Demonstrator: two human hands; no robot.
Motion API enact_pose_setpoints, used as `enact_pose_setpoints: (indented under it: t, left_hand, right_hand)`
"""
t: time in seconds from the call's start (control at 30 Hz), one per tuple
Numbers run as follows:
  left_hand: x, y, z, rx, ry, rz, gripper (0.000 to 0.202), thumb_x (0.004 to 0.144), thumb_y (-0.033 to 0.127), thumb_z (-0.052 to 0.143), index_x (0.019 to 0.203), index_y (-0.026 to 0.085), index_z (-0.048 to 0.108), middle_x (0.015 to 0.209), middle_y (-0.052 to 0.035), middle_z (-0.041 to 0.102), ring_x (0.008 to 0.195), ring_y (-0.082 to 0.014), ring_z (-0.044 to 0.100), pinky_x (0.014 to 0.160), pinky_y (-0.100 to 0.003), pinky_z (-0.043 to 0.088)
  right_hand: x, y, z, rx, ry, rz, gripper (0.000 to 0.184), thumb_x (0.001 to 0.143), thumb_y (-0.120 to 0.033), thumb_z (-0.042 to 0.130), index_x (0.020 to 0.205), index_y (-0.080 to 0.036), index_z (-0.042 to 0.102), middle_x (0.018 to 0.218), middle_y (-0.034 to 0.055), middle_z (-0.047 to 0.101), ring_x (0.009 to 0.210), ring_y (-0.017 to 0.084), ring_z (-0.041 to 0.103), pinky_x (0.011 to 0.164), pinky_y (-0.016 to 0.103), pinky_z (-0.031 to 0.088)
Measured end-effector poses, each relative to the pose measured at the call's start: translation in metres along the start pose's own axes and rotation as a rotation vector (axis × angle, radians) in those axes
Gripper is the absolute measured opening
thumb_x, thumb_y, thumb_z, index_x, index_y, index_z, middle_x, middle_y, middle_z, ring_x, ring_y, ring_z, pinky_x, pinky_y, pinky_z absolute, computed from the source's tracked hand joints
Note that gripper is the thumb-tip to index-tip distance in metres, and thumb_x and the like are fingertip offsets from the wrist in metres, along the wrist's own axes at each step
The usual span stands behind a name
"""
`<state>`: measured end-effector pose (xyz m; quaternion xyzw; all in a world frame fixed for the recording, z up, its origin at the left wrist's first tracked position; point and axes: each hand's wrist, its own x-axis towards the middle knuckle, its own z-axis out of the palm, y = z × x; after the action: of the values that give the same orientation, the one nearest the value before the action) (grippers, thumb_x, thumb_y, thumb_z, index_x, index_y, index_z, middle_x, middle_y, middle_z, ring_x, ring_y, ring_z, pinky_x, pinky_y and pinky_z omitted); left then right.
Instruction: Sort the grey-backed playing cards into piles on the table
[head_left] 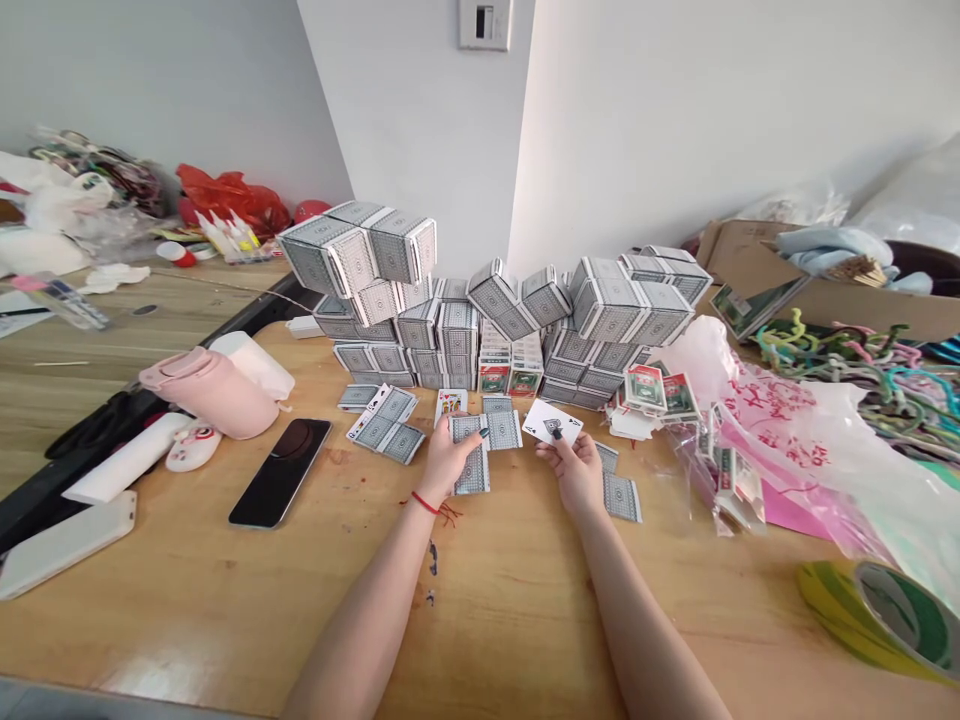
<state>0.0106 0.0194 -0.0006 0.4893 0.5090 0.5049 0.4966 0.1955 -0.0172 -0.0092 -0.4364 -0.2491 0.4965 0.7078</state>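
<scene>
My left hand (448,453) pinches a grey-backed playing card (466,430), back side up, its thumb lying across the card. In my right hand (574,470) is an ace of spades (551,422), face up, with the thumb on its middle. Loose cards (501,422) lie between and beyond my hands. More grey-backed cards (386,422) overlap left of my left hand, and another card (622,497) rests right of my right wrist. Behind stand stacked blocks (442,335) made of folded cards, with joined clusters (360,255) on top.
Card boxes (646,388) and clear plastic wrap lie at the right. A roll of yellow tape (877,615) sits near the front right. To the left are a phone (281,472), a pink bottle (217,390) and a white power bank (71,545). Pipe cleaners (847,390) heap at the far right.
</scene>
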Motion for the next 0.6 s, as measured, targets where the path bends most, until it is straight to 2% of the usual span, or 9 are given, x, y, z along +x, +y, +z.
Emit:
enact_pose_setpoints:
  t: [0.13,0.27,0.4,0.6]
  left_hand:
    - [0.002,-0.004,-0.001,0.055,-0.006,0.036,0.041,0.062,0.025,0.064,0.099,0.018,0.049,0.094,-0.0052,0.060,0.089,-0.0183,0.056,0.082,-0.033,0.041]
    - [0.001,-0.002,-0.002,0.061,-0.009,0.037,0.039,0.062,0.025,0.064,0.097,0.018,0.049,0.092,-0.0045,0.060,0.088,-0.0181,0.056,0.080,-0.032,0.041]
    - [0.000,0.002,-0.005,0.075,-0.033,0.021,0.037,0.062,0.023,0.063,0.097,0.018,0.050,0.088,-0.0024,0.059,0.081,-0.0163,0.055,0.075,-0.030,0.041]
    - [0.002,0.001,-0.012,0.129,-0.022,0.075,0.034,0.060,0.021,0.064,0.092,0.018,0.053,0.094,-0.0029,0.057,0.090,-0.0171,0.052,0.082,-0.030,0.038]
  right_hand:
    - [-0.004,0.002,0.002,-0.198,-0.160,0.033,0.030,0.067,-0.033,0.064,0.083,-0.020,0.042,0.066,-0.0015,0.062,0.048,0.013,0.060,0.043,0.024,0.049]
    - [-0.005,0.001,-0.001,-0.348,-0.257,0.037,0.023,0.073,-0.035,0.055,0.079,-0.021,0.037,0.055,-0.0055,0.057,0.035,0.008,0.050,0.032,0.018,0.037]
    - [-0.005,-0.005,-0.005,-0.449,-0.306,0.058,0.019,0.073,-0.030,0.052,0.073,-0.022,0.035,0.051,-0.0088,0.050,0.032,0.005,0.040,0.031,0.016,0.030]
    - [-0.005,-0.012,-0.009,-0.497,-0.411,0.121,0.019,0.076,-0.031,0.049,0.076,-0.023,0.033,0.048,-0.0108,0.041,0.032,0.005,0.036,0.031,0.017,0.027]
